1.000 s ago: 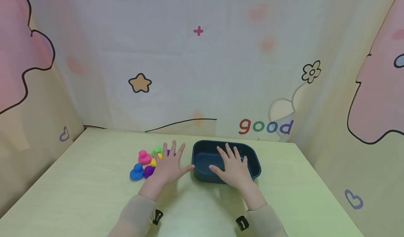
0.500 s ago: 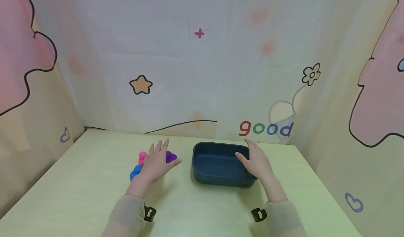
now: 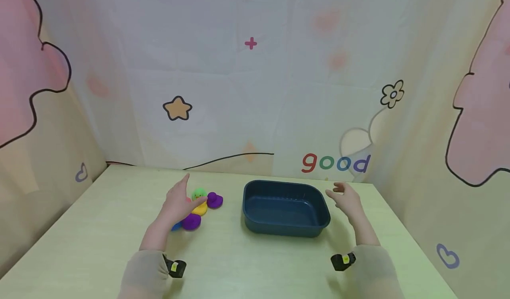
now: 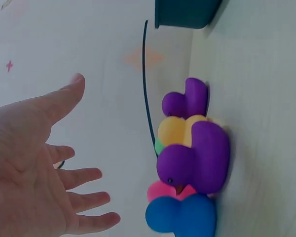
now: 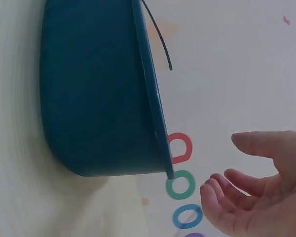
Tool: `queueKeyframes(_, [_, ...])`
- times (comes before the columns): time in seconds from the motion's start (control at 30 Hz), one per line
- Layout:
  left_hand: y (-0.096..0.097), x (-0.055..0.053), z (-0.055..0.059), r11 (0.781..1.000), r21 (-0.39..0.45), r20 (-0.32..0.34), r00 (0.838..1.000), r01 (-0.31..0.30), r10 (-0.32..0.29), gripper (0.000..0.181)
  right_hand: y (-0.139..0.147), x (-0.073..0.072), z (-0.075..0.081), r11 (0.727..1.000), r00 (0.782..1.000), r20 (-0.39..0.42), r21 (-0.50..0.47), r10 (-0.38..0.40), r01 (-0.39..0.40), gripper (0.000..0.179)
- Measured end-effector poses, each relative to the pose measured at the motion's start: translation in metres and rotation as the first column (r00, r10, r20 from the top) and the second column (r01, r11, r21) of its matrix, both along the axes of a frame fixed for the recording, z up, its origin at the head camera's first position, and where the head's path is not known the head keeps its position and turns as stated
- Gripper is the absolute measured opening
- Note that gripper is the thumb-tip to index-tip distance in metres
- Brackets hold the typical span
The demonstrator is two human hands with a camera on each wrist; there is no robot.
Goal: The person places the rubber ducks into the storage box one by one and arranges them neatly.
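Several small rubber ducks sit in a tight cluster on the pale green table: a green one [image 3: 198, 194], two purple ones [image 3: 215, 200] [image 3: 191, 221], a yellow one [image 3: 200, 208] and a blue one [image 3: 176, 226], partly behind my wrist. My left hand [image 3: 177, 200] hovers open just left of the cluster, fingers straight, holding nothing. The left wrist view shows the open palm [image 4: 44, 168] apart from the ducks [image 4: 195, 158], with a pink duck [image 4: 167, 190] among them. A dark blue bin [image 3: 284, 207] stands empty. My right hand [image 3: 345, 197] hangs open beside its right end [image 5: 98, 94], loosely curved [image 5: 256, 195].
Printed fabric walls close in the table [image 3: 255, 263] at the back and on both sides, with the word "good" [image 3: 335, 161] behind the bin.
Both hands moved outward. The left lifted off the ducks and turned on edge at their left. The right left the bin's inside and now floats past its right end.
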State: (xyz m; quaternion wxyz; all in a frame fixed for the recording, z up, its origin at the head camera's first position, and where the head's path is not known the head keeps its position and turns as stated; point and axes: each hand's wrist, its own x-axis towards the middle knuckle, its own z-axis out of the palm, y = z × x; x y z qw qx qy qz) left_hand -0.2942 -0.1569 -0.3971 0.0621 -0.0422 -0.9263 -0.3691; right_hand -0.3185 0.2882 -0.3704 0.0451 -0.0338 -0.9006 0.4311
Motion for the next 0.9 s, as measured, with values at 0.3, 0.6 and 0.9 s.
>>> queueKeyframes(0.3, [-0.025,0.003,-0.008,0.998,0.070,0.144,0.989,0.011,-0.021,0.087,0.019,-0.006,-0.027,0.953,0.988,0.122,-0.298,0.090,-0.050,0.067])
queueKeyframes(0.6, [-0.043,0.005,-0.016,0.998,0.062,0.206,0.979,-0.015,0.002,0.084,0.011,-0.004,-0.033,0.956,0.976,0.189,-0.289,0.112,-0.053,0.058])
queueKeyframes(0.9, [-0.060,0.008,-0.022,0.990,0.135,0.287,0.958,-0.034,-0.006,0.088,0.015,-0.010,-0.043,0.891,0.961,0.227,-0.451,0.161,-0.043,0.061])
